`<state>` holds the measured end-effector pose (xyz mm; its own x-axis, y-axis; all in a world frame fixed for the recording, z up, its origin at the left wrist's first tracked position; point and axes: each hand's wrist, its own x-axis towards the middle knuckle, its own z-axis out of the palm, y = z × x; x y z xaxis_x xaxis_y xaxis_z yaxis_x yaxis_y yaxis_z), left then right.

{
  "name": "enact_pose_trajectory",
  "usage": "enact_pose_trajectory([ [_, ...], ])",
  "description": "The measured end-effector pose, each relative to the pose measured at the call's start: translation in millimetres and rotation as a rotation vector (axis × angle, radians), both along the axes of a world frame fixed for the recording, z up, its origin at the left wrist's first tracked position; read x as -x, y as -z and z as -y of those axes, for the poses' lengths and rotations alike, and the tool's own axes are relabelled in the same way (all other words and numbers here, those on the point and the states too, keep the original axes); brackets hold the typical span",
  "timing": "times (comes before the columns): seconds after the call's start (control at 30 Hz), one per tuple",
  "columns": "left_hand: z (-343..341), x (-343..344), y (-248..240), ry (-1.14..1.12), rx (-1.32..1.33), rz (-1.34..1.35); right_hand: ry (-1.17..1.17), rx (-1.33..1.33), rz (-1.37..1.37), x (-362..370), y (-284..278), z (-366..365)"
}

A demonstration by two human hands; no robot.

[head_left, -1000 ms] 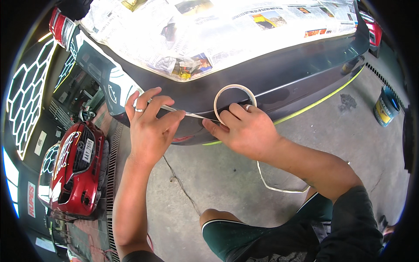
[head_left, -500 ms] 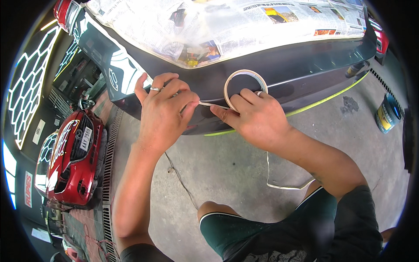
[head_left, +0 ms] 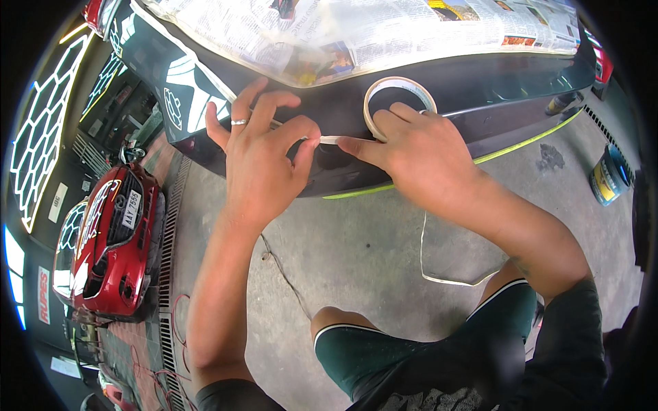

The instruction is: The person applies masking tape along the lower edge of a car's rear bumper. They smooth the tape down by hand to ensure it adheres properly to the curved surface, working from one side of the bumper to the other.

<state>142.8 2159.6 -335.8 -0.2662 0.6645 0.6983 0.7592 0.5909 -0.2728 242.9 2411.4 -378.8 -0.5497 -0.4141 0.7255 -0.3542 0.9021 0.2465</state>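
Note:
My left hand (head_left: 264,161) pinches the end of a pale masking tape strip (head_left: 330,140) between thumb and index finger, its other fingers raised and a ring on one. My right hand (head_left: 425,147) grips the tan tape roll (head_left: 403,81), forefinger pointing along the strip. A short length of tape runs nearly level between the two hands. Both are over a dark grey glossy car panel (head_left: 493,127); whether the strip touches it, I cannot tell. Newspaper sheets (head_left: 397,34) cover the area above, with a pale tape border along their lower edge.
A yellow-green strip (head_left: 528,147) follows the panel's lower edge. At the right stands a blue bucket (head_left: 608,178) with a yellow label. To the left is a red car (head_left: 113,260) beside a floor grate (head_left: 166,274). Thin cords (head_left: 277,264) lie on the concrete floor.
Both hands and the tape roll sit higher and slightly further right in view; the panel has also shifted upward. The strip between the hands, sloping before, is now almost level.

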Motion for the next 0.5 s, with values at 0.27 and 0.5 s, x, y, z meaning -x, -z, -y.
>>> enact_pose_trajectory([
  [0.27,-6,-9,-13,-0.043,0.13,0.045,-0.008,-0.03,-0.12,4,15,7],
  [0.5,-4,3,-8,0.032,0.105,-0.028,0.015,-0.009,-0.141,4,15,8],
])
